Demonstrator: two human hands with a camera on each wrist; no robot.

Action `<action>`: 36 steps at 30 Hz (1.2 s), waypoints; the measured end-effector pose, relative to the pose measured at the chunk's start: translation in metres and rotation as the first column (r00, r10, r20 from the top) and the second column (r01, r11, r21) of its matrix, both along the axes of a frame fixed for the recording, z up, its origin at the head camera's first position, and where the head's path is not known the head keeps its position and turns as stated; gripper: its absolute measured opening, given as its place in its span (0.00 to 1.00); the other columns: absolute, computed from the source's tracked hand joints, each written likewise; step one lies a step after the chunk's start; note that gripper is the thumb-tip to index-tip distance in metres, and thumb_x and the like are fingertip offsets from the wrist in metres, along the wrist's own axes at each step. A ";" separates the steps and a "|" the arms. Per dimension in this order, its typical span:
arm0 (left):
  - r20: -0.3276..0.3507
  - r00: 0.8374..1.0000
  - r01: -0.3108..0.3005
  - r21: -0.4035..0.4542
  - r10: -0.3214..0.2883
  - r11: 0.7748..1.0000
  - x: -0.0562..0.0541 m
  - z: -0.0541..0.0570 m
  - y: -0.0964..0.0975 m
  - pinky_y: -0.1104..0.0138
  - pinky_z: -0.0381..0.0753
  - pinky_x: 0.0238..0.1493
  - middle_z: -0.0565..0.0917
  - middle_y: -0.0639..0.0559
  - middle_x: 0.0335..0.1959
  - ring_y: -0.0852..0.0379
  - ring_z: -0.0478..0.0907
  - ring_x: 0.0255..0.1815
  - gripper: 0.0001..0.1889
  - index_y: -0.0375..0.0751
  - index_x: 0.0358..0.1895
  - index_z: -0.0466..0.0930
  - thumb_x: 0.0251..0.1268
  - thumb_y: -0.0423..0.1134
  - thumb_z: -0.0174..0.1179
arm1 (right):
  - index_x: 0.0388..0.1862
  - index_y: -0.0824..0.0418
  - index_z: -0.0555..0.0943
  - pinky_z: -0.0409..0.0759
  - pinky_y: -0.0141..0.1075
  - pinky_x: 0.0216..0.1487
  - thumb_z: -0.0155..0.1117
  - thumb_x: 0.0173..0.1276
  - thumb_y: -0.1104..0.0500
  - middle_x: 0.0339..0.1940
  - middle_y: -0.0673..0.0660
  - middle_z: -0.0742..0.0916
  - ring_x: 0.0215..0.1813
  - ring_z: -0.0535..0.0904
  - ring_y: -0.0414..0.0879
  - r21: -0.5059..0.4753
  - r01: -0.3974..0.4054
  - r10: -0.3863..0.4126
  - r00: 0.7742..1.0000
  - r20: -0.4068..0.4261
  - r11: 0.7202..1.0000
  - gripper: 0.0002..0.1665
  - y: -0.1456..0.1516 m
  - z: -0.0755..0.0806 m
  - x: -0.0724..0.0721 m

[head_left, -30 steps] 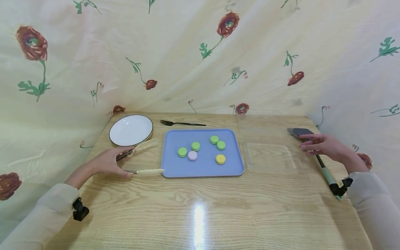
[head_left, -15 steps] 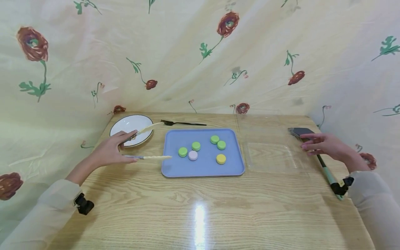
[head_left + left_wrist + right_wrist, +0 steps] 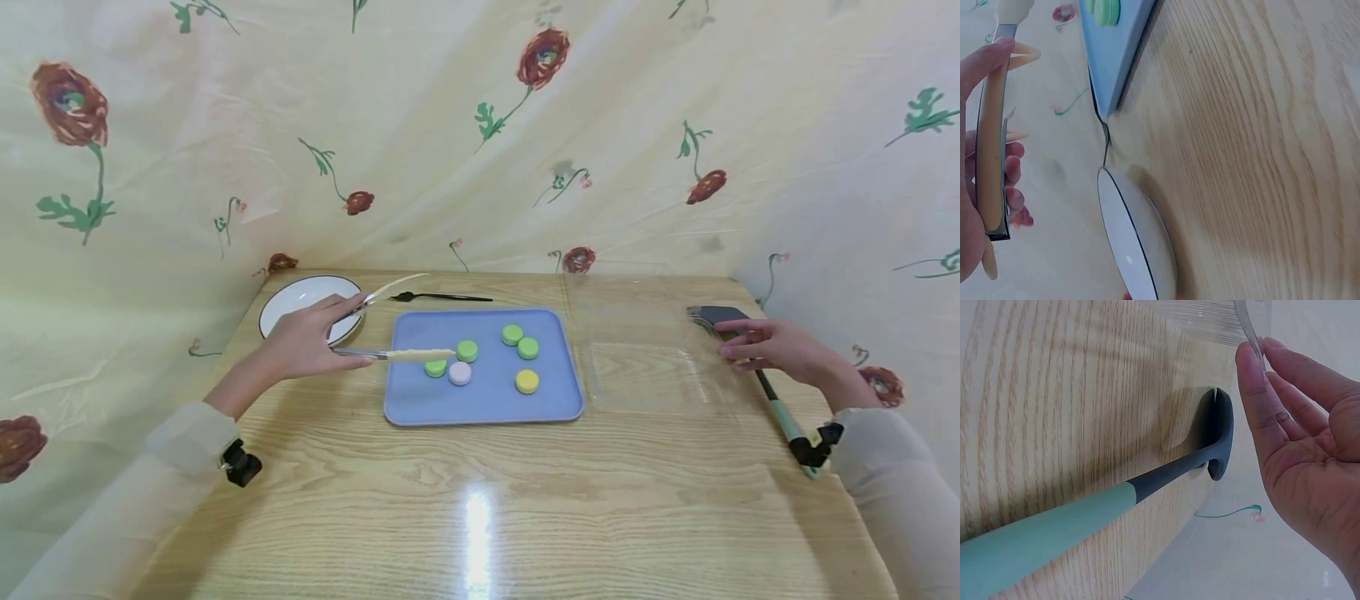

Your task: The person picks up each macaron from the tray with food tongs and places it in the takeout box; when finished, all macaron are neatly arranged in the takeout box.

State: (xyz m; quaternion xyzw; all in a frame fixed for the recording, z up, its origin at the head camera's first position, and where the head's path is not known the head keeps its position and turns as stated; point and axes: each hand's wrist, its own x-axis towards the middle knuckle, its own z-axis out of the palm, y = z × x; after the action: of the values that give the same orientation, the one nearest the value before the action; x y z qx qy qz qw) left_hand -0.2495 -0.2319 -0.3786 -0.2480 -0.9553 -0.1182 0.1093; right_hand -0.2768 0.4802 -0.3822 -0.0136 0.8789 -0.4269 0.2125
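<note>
Tongs (image 3: 420,356) shifted rightward, in left grip (image 3: 307,340), partly above blue tray (image 3: 487,408).

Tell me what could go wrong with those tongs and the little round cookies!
A green cookie sits very close to the lilac cookie on the blue tray, so the tongs in the left hand might knock one while reaching for the other.

The right hand just pinches a thin utensil, which could slip and drop near the spatula.
</note>
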 end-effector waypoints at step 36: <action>0.084 0.935 0.354 -0.134 -0.346 0.926 -0.013 -0.029 0.119 0.71 0.62 0.21 0.87 0.55 0.53 0.60 0.81 0.34 0.41 0.52 0.73 0.74 0.58 0.67 0.67 | 0.76 0.70 0.61 0.87 0.40 0.49 0.62 0.77 0.60 0.45 0.47 0.89 0.46 0.88 0.43 -0.013 0.003 -0.003 0.999 -0.038 1.000 0.35 0.003 -0.003 0.002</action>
State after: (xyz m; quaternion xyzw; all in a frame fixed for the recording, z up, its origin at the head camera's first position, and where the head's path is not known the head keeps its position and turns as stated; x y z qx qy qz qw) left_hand -0.2627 -0.1125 -0.4075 -0.4183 -0.9045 -0.0726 0.0397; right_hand -0.2744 0.4836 -0.3854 -0.0219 0.8800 -0.4326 0.1950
